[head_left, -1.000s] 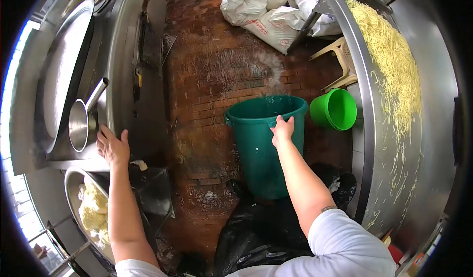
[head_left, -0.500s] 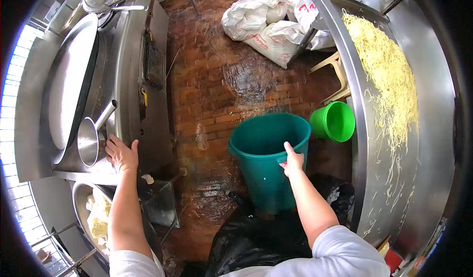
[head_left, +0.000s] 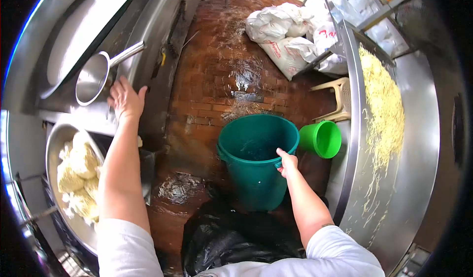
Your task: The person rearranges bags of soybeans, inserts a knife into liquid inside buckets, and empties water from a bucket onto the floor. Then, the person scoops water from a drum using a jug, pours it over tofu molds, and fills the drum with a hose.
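Teal bin (head_left: 256,183) farther forward than before, rim in your closed right hand (head_left: 288,163); left hand (head_left: 127,100) spread open beside saucepan (head_left: 92,80).

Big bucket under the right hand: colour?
Dark teal green bucket, rim included; shows best in the head view.

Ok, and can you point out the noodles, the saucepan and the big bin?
Noodles (head_left: 385,110): head view, middle of the pile.
Saucepan (head_left: 92,78): head view, inside of its bowl.
Big bin (head_left: 256,182): head view, outer side wall.
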`<state>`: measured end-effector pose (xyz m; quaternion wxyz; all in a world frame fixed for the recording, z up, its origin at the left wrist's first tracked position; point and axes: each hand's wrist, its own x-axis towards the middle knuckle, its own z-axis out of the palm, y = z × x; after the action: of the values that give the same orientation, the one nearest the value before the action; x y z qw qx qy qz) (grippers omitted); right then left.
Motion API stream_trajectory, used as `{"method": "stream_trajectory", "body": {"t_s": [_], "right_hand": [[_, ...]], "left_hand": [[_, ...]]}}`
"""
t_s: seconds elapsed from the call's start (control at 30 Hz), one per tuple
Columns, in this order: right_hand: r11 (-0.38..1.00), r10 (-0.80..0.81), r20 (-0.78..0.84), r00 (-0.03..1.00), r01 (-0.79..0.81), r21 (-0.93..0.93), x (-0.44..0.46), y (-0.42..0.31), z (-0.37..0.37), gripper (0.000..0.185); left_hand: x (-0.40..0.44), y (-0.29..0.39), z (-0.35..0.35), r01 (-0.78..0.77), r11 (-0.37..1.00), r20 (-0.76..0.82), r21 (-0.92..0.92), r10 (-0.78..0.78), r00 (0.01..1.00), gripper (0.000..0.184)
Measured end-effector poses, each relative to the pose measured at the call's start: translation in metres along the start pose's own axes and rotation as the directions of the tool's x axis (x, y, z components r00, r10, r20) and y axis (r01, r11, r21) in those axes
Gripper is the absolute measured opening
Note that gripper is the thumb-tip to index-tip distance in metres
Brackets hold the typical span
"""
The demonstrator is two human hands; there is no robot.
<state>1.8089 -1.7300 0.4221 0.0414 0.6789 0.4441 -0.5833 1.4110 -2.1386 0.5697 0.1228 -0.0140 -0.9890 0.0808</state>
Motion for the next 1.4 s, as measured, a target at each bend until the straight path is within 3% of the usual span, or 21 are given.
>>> {"method": "stream_trajectory", "body": {"t_s": [0.13, 0.2, 0.23, 0.27, 0.37, 0.47, 0.63, 0.67, 0.7, 0.73, 0.77, 0.83, 0.87, 0.93, 1.07, 1.13, 1.17, 1.23, 1.27, 1.3, 1.4], "right_hand": [[0.990, 0.011, 0.013, 1.000, -0.010, -0.142, -0.018, 0.017, 0.012, 0.010], [0.990, 0.001, 0.015, 1.000, 0.001, -0.144, -0.022, 0.035, 0.026, 0.011], [0.985, -0.013, 0.050, 0.999, 0.021, -0.173, -0.038, 0.038, 0.035, 0.012], [0.974, -0.043, 0.042, 0.998, 0.051, -0.221, -0.056, 0.042, 0.044, 0.012], [0.943, -0.130, 0.043, 0.991, 0.137, -0.304, -0.082, 0.070, 0.067, 0.010], [0.857, -0.265, 0.049, 0.963, 0.258, -0.445, -0.093, 0.115, 0.090, 0.007], [0.587, -0.406, 0.219, 0.887, 0.437, -0.682, -0.159, 0.158, 0.140, 0.045], [0.541, -0.269, 0.295, 0.917, 0.397, -0.741, -0.196, 0.135, 0.149, 0.077], [0.518, -0.271, 0.358, 0.894, 0.448, -0.729, -0.212, 0.128, 0.157, 0.076], [0.495, -0.271, 0.419, 0.867, 0.499, -0.712, -0.219, 0.125, 0.161, 0.075], [0.493, -0.271, 0.415, 0.868, 0.496, -0.715, -0.217, 0.125, 0.163, 0.075], [0.434, -0.357, 0.597, 0.718, 0.694, -0.575, -0.207, 0.123, 0.165, 0.073], [0.462, -0.372, 0.585, 0.721, 0.690, -0.557, -0.193, 0.125, 0.166, 0.055], [0.672, -0.321, 0.695, 0.644, 0.672, -0.312, -0.157, 0.120, 0.152, 0.056], [0.644, 0.094, 0.558, 0.824, 0.377, -0.665, -0.100, 0.132, 0.158, 0.052], [0.408, 0.153, 0.546, 0.823, 0.451, -0.794, -0.115, 0.135, 0.173, 0.056], [0.429, 0.150, 0.518, 0.842, 0.417, -0.802, -0.106, 0.152, 0.184, 0.066], [0.475, 0.089, 0.472, 0.877, 0.379, -0.794, -0.093, 0.175, 0.197, 0.070], [0.514, 0.011, 0.412, 0.911, 0.349, -0.784, -0.094, 0.181, 0.196, 0.074], [0.457, 0.149, 0.474, 0.868, 0.365, -0.811, -0.096, 0.166, 0.191, 0.079], [0.289, 0.125, 0.553, 0.824, 0.503, -0.815, -0.062, 0.172, 0.184, 0.080]], "left_hand": [[-0.050, 0.008, 0.020, 0.056, 0.971, -0.121, -0.233, -0.087, 0.989, 0.082], [-0.118, 0.014, -0.002, -0.103, 0.889, -0.221, -0.446, 0.002, 0.975, 0.067], [-0.160, 0.013, 0.002, -0.033, 0.744, -0.007, -0.667, 0.038, 0.999, 0.057], [-0.217, 0.017, 0.021, -0.027, 0.601, -0.045, -0.799, -0.014, 0.999, 0.049], [-0.380, -0.006, 0.021, 0.385, 0.482, 0.424, -0.787, -0.031, 0.905, 0.050], [-0.501, -0.052, 0.032, 0.645, 0.558, 0.713, -0.521, -0.130, 0.689, 0.044], [-0.543, -0.108, 0.069, 0.812, 0.445, 0.859, -0.377, -0.160, 0.486, 0.055], [-0.522, -0.110, 0.062, 0.815, 0.442, 0.862, -0.375, -0.156, 0.482, 0.055], [-0.485, -0.113, 0.044, 0.983, 0.011, 0.958, -0.181, -0.224, 0.178, 0.058], [-0.464, -0.115, 0.034, 0.906, -0.419, 0.979, 0.064, -0.149, -0.139, 0.063], [-0.472, -0.121, 0.048, 0.905, -0.419, 0.979, 0.069, -0.145, -0.142, 0.063], [-0.482, -0.138, 0.077, 0.622, -0.776, 0.993, 0.105, 0.053, -0.102, 0.070], [-0.483, -0.135, 0.081, 0.618, -0.779, 0.993, 0.108, 0.055, -0.104, 0.070], [-0.491, -0.126, 0.084, 0.605, -0.777, 0.970, 0.176, 0.032, -0.240, 0.061], [-0.498, -0.114, 0.103, 0.576, -0.812, 0.981, 0.097, -0.019, -0.191, 0.057], [-0.468, -0.122, 0.105, 0.803, -0.595, 0.976, -0.028, -0.189, -0.106, 0.061], [-0.456, -0.122, 0.115, 0.814, -0.571, 0.957, -0.111, -0.282, -0.067, 0.063], [-0.420, -0.123, 0.114, 0.935, -0.005, 0.794, -0.355, -0.530, 0.299, 0.068], [-0.390, -0.123, 0.106, 0.878, 0.287, 0.656, -0.383, -0.586, 0.477, 0.069], [-0.367, -0.117, 0.111, 0.767, 0.506, 0.505, -0.395, -0.577, 0.641, 0.071], [-0.269, -0.108, 0.103, 0.499, 0.736, 0.285, -0.458, -0.409, 0.867, 0.069]]}}
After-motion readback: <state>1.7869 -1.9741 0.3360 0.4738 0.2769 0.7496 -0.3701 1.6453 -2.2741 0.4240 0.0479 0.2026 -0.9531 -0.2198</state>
